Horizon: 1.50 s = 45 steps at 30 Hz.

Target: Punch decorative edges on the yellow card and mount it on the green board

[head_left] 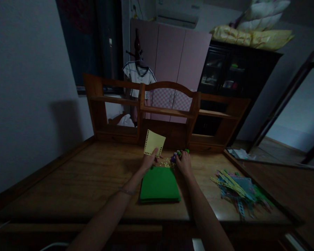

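My left hand point(148, 160) is closed on the lower edge of a yellow sheet of paper point(155, 142), held up above the table. Small punched holes run along the sheet's left and lower edges. My right hand point(184, 162) is closed around small purple and green craft punches; a purple craft punch point(173, 158) shows by the thumb, and a green one point(187, 150) pokes out behind the fingers. Which of them it grips is partly hidden. Tiny yellow paper cutouts point(166, 162) lie scattered between the hands. Nearer to me sits a stack of green paper point(159, 184).
A heap of punched paper strips point(235, 188) in yellow, blue and green lies on the right of the wooden table point(89, 181). A wooden shelf unit point(170, 111) stands along the back edge. Beyond it are pink cabinets point(170, 55) and a hanging shirt point(138, 75).
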Tool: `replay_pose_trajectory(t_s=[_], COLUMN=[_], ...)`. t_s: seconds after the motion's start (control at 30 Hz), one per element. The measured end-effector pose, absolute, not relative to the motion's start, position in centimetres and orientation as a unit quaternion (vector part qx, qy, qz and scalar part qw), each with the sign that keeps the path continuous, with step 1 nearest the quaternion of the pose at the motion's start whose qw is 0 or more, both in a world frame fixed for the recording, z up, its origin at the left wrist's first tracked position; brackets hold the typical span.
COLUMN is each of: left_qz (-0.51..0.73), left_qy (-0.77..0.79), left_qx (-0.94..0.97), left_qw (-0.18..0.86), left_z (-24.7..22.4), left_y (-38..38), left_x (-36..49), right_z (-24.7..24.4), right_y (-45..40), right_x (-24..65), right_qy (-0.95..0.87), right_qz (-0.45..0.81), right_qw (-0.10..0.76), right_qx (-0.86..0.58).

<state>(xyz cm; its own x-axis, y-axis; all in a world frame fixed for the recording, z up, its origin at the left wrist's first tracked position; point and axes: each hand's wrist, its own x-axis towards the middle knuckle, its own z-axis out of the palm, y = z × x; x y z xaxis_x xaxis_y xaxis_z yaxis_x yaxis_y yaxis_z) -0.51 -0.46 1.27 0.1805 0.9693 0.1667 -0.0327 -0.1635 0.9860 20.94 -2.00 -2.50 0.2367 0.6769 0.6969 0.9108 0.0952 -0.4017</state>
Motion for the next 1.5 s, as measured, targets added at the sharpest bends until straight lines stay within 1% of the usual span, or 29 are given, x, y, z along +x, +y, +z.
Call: replay_pose_trajectory(t_s=[0.1,0.2,0.3,0.43,0.5,0.6,0.7,0.9,1.17,1.33,1.5], left_qz=[0.505,0.517,0.529,0.525,0.508,0.494,0.484,0.476,0.469,0.475,0.476], left_qy=[0.396,0.394,0.371,0.345,0.339,0.327,0.325,0.408,0.399,0.396,0.378], left_qx=[0.595,0.622,0.649,0.657,0.656,0.648,0.652,0.644,0.661,0.662,0.658], left_qw=[0.485,0.437,0.401,0.418,0.444,0.479,0.484,0.439,0.428,0.423,0.445], left_z=[0.6,0.2,0.4,0.9,1.1,1.1,0.8,-0.1,-1.0,-0.7,0.1], left_y=[0.2,0.8,1.0,0.4,-0.1,-0.5,-0.4,1.0,1.7,1.4,0.7], left_x=[-0.5,-0.6,-0.8,-1.0,-1.1,-1.3,-1.4,-0.7,-0.4,-0.4,-0.3], right_z=[-2.4,-1.7,-0.4,1.1,1.2,0.7,0.3,0.2,-0.3,-0.6,-0.7], right_y=[-2.0,-2.4,-3.2,-4.2,-4.4,-4.2,-3.8,-3.5,-3.5,-3.4,-3.4], right_x=[20.8,20.4,20.3,21.0,21.7,22.5,22.9,23.1,23.2,23.2,23.1], right_qy=[-0.597,-0.592,-0.544,-0.383,-0.307,-0.226,-0.193,-0.186,-0.211,-0.216,-0.231], right_qz=[-0.124,-0.112,-0.112,-0.11,-0.073,-0.012,0.006,0.017,-0.002,-0.001,0.012], right_qw=[0.434,0.46,0.537,0.669,0.71,0.744,0.755,0.752,0.744,0.74,0.737], right_qx=[-0.663,-0.653,-0.635,-0.627,-0.63,-0.629,-0.626,-0.632,-0.633,-0.637,-0.635])
